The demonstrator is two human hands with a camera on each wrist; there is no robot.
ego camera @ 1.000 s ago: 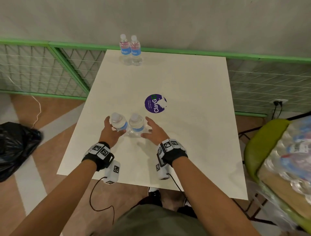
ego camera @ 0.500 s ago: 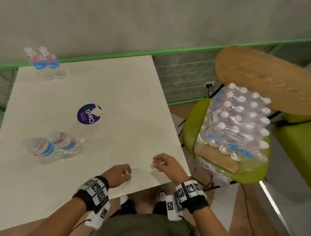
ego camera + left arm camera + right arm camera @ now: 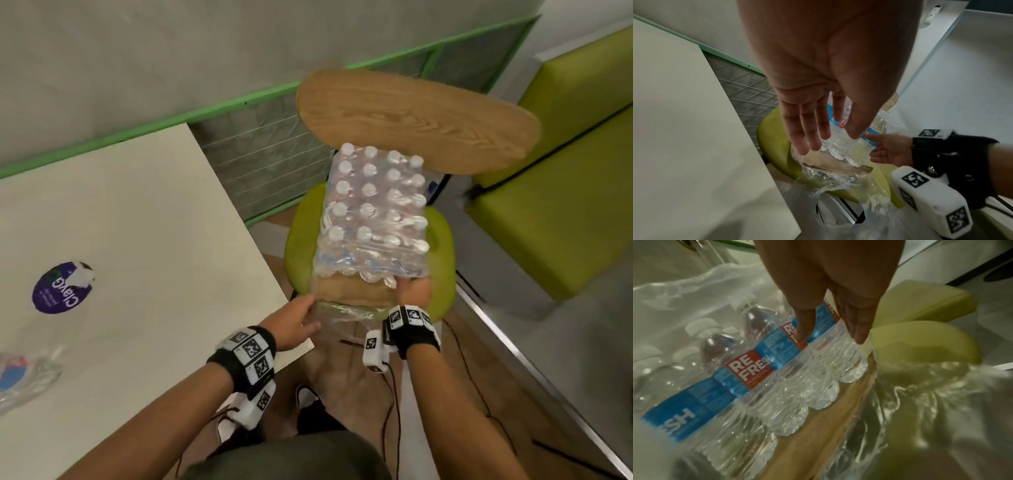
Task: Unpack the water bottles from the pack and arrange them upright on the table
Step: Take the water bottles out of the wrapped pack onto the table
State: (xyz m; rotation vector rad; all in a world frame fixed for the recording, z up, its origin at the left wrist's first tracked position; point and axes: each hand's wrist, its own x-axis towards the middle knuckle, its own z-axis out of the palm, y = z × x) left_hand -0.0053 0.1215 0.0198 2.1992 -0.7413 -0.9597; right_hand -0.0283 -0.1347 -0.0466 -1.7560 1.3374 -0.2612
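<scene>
I viewed a white, flat table (image 3: pixel 144 246) at left, bearing a round purple sticker (image 3: pixel 63 287); green-framed mesh panels (image 3: pixel 260 161) lined the grey wall. My left hand (image 3: pixel 291 323), fingers straight and spread, hovered near the loose crinkled wrap (image 3: pixel 838 177). The pack (image 3: pixel 373 212) of clear ribbed bottles sat on a green chair (image 3: pixel 442 240). My right hand (image 3: pixel 412 293) rested straight fingers (image 3: pixel 805 324) on the end bottle's (image 3: pixel 840 363) label.

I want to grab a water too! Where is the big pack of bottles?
In the head view the pack of bottles sits on the green chair, right of the white table, with the right hand at its near end.
</scene>
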